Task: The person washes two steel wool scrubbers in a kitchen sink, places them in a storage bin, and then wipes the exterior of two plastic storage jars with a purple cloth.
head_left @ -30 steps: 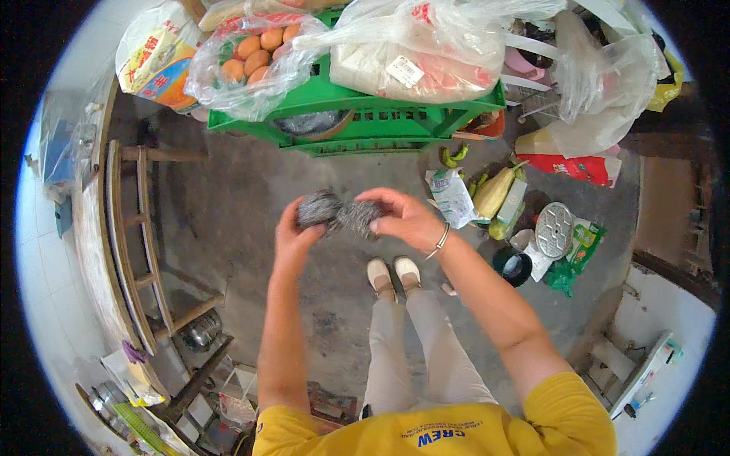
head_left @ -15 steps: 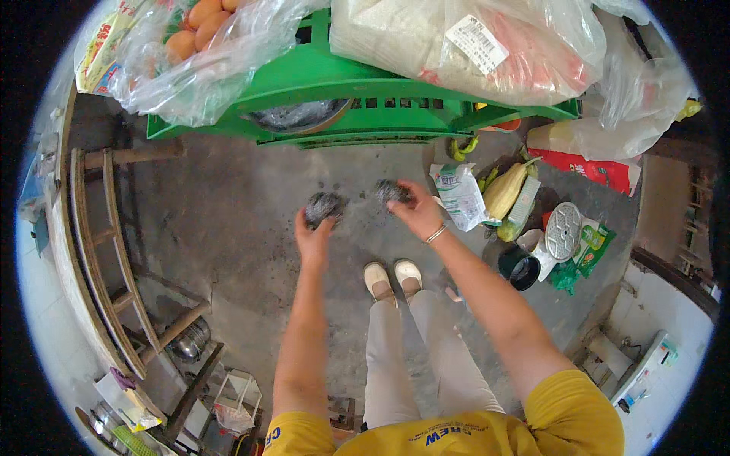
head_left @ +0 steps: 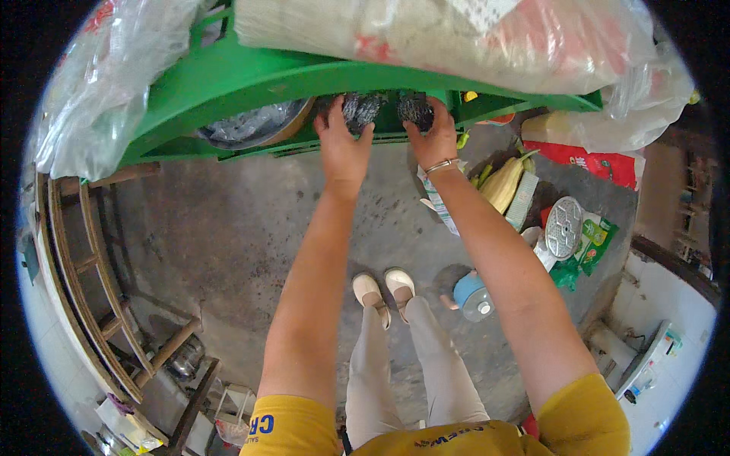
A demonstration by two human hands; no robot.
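My left hand (head_left: 344,156) curls its fingers and thumb around a dark grey, wiry-looking ball (head_left: 362,112). A similar dark ball (head_left: 414,111) is gripped by my right hand (head_left: 436,140), which has a bracelet at its wrist. I cannot tell what the balls are made of. Both are held a short way apart, within the lower shelf opening of a green plastic rack (head_left: 304,82). To the left of my left hand, a round bowl (head_left: 296,125) with clear plastic in it sits on that lower shelf.
A large clear bag (head_left: 327,30) and another plastic bag (head_left: 114,83) lie on top. On the floor at right are a pale yellow gourd (head_left: 503,188), a perforated metal disc (head_left: 564,228), a red packet (head_left: 608,167) and a blue lidded pot (head_left: 473,295). Wooden ladder-like frame (head_left: 91,262) stands left.
Both hands have moved up and forward with the balls, from above the floor to the rack's lower shelf. The view has shifted closer to the rack, and the blue pot has come into sight.
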